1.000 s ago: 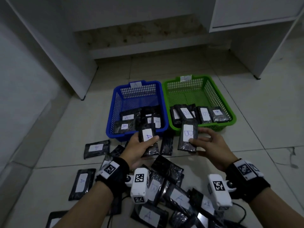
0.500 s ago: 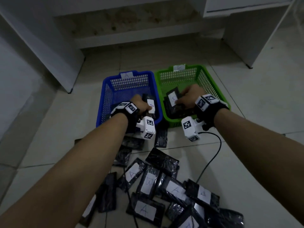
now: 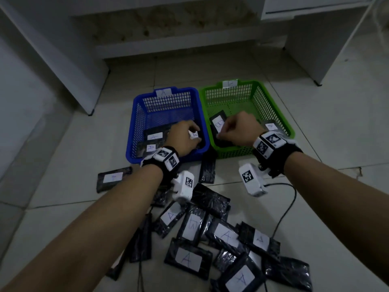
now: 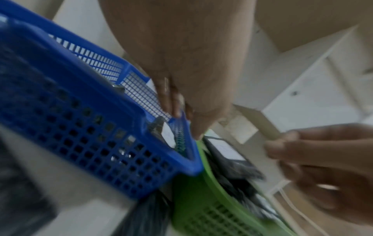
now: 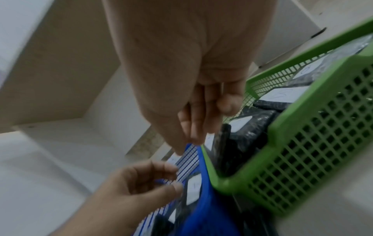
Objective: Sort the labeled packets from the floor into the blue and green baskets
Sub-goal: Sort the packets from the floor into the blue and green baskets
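Observation:
The blue basket (image 3: 168, 102), tagged A, stands beside the green basket (image 3: 229, 95); both hold several black packets with white labels. My left hand (image 3: 197, 134) reaches into the blue basket's right front corner. Its thumb and fingertips pinch an A packet (image 3: 193, 134), seen low inside the basket in the left wrist view (image 4: 167, 135). Over the green basket's left side hangs my right hand (image 3: 223, 132), fingers relaxed and holding nothing. A B packet (image 3: 217, 123) leans in the green basket just left of that hand, a small gap apart in the left wrist view (image 4: 226, 148).
Several labelled packets (image 3: 187, 260) lie heaped on the tiled floor in front of the baskets, and one lies apart on the left (image 3: 109, 179). A black cable (image 3: 282, 218) trails over the floor on the right. White cabinet legs (image 3: 90, 110) stand behind and beside the baskets.
Both hands carried their packets from above the floor pile into the baskets. The right hand has let go of the B packet, which now leans in the green basket.

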